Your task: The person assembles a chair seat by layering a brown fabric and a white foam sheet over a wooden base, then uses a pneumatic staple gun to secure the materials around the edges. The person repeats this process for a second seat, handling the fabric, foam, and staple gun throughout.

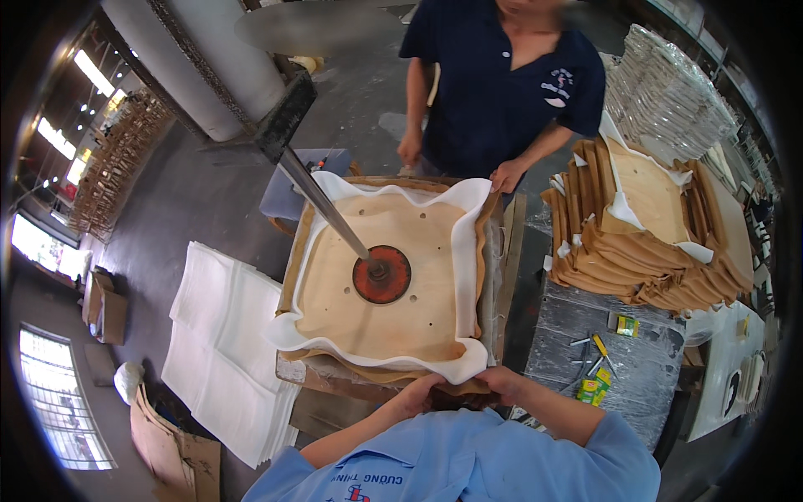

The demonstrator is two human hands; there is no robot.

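From the head view, my left hand point(416, 393) and right hand point(500, 381) curl their fingers over the near edge of the seat board point(376, 293), gripping the tan cover point(393, 378) there. Just beyond my fingertips the white foam point(376, 360) laps up around the board, pinned by a red press disc point(381, 274). Across it, a co-worker's hand point(507, 176) touches the far corner.

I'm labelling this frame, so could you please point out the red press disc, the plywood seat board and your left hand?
red press disc point(382, 274), head view, rim.
plywood seat board point(418, 322), head view, bare face.
left hand point(421, 391), head view, knuckles.
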